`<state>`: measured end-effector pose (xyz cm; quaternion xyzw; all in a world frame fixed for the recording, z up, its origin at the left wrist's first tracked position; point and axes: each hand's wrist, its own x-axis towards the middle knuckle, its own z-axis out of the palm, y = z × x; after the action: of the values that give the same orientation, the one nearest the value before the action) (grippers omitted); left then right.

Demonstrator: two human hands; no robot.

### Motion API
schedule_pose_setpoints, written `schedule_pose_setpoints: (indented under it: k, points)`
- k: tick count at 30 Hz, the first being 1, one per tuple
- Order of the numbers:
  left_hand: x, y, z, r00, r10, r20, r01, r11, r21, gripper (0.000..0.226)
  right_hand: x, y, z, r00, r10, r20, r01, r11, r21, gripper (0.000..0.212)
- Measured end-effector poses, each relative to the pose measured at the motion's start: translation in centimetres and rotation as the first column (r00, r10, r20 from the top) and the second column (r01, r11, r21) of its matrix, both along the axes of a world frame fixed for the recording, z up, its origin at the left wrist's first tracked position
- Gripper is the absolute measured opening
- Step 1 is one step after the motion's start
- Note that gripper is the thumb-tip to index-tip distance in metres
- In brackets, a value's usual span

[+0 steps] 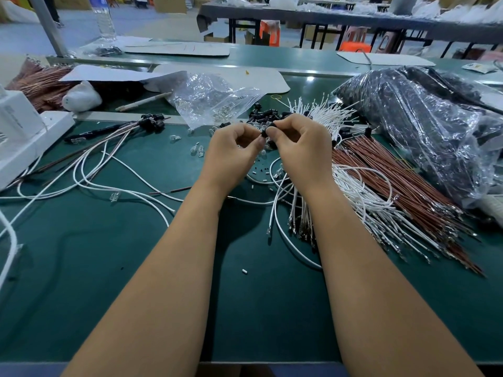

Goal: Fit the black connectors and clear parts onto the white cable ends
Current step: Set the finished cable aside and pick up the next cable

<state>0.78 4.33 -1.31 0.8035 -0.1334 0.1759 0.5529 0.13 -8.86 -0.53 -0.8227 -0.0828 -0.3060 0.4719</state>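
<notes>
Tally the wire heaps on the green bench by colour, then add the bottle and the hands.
White wire heap: 1
Brown wire heaps: 2, the right heap and the far left heap
Bottle: 1
Hands: 2, left hand and right hand
Total: 6

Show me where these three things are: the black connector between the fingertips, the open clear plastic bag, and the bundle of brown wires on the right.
black connector (264, 133): head view, on its body between the fingertips.
clear plastic bag (209, 100): head view, its crinkled middle.
brown wires (392, 180): head view, mid-length of the bundle.
</notes>
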Motion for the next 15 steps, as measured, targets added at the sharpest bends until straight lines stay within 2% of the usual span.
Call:
schedule_pose_setpoints:
  k: [5,11,13,15]
  points:
    - [0.2,0.0,0.1,0.992,-0.071,-0.104,0.057,0.989,-0.135,0.008,0.2,0.1,0.1,0.999,0.013,-0.030,-0.012,1.000,0.016,0.002]
    - [0.6,0.4,-0.2,0.969,-0.180,-0.171,0.150,0.974,-0.170,0.018,0.5,-0.3,0.0,0.998,0.021,-0.059,-0.018,0.999,0.049,0.003]
    - [0.8,0.5,-0.5,0.983,-0.101,-0.156,0.076,0.985,-0.155,0.019,0.7,-0.2,-0.2,0.998,-0.005,-0.069,0.004,1.000,-0.013,0.012]
    - [1.2,0.8,-0.8,0.991,0.047,-0.125,-0.060,0.993,-0.097,0.012,0.8,-0.1,-0.6,0.994,-0.015,-0.109,-0.003,0.987,-0.159,0.020]
